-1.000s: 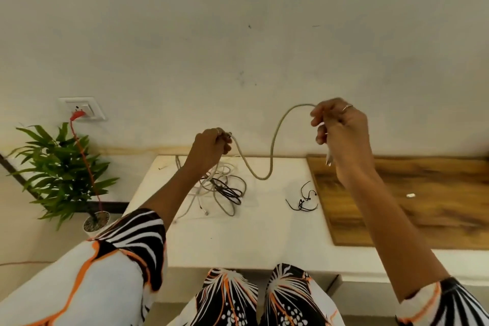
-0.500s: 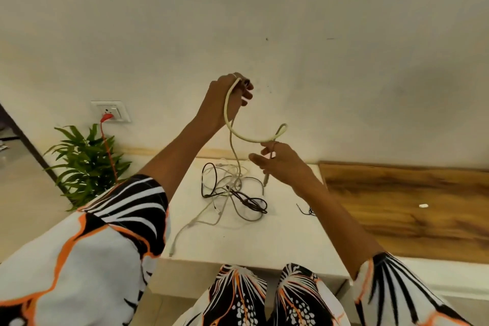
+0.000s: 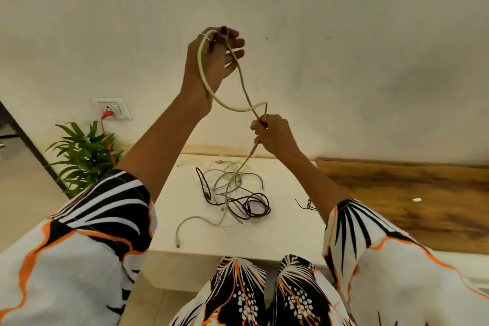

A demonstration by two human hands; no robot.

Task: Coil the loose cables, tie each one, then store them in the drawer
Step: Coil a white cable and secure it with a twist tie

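Observation:
My left hand (image 3: pixel 214 61) is raised high in front of the wall and holds the top of a loop of beige cable (image 3: pixel 227 106), pinched near the fingertips. The loop hangs below the wrist and curves back up to my right hand (image 3: pixel 272 135), which grips the same cable lower down. From the right hand the cable runs down into a tangle of white, grey and black cables (image 3: pixel 232 193) lying on the white table (image 3: pixel 277 233). A loose white cable end (image 3: pixel 177 243) reaches the table's front left edge. No drawer is in view.
A small black tie or wire (image 3: pixel 307 204) lies right of the tangle. A wooden top (image 3: pixel 412 193) adjoins the table on the right, with a small white piece (image 3: pixel 416 200) on it. A potted plant (image 3: pixel 82 153) and a wall socket (image 3: pixel 112 108) with a red plug are at left.
My left hand has risen from table height to high against the wall, lifting the beige cable. My right hand dropped and moved left, then took the cable below the loop.

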